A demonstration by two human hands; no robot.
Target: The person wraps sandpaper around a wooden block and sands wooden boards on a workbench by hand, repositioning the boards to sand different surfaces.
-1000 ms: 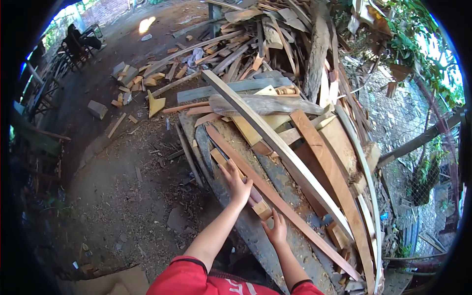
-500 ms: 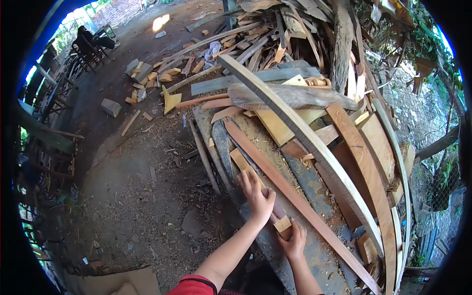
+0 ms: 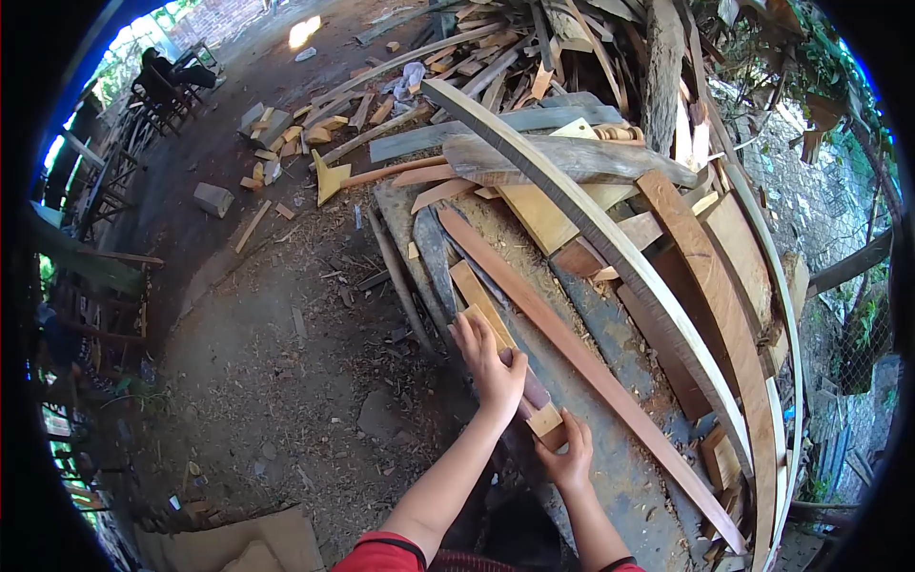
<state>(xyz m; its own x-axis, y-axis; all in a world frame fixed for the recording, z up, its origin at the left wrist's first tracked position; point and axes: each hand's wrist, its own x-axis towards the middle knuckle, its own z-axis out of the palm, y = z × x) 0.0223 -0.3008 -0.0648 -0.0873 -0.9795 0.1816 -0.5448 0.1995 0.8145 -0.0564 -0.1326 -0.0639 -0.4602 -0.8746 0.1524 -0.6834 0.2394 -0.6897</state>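
A short, light-coloured wooden strip (image 3: 470,284) lies lengthwise on the worn workbench (image 3: 620,477). Over its middle sits a purplish-brown strip that looks like sandpaper (image 3: 536,392), wrapped about a small wood block (image 3: 490,326). My left hand (image 3: 494,370) is closed over this block, fingers curled on its far part and thumb at the near side. At the strip's near end my right hand (image 3: 569,454) grips the wood, thumb and fingers on either side. The palms hide parts of both pieces. Right beside them runs a long reddish board (image 3: 572,357).
A long curved plank (image 3: 591,229) arches over the bench's right side, among boards such as a brown one (image 3: 710,286). Behind is a heap of scrap wood (image 3: 505,57). Offcuts (image 3: 276,129) and shavings litter the ground. A person (image 3: 172,71) sits far left.
My left hand and the block have shifted slightly back toward me along the strip. My right hand still grips the near end. The whole view has tilted slightly.
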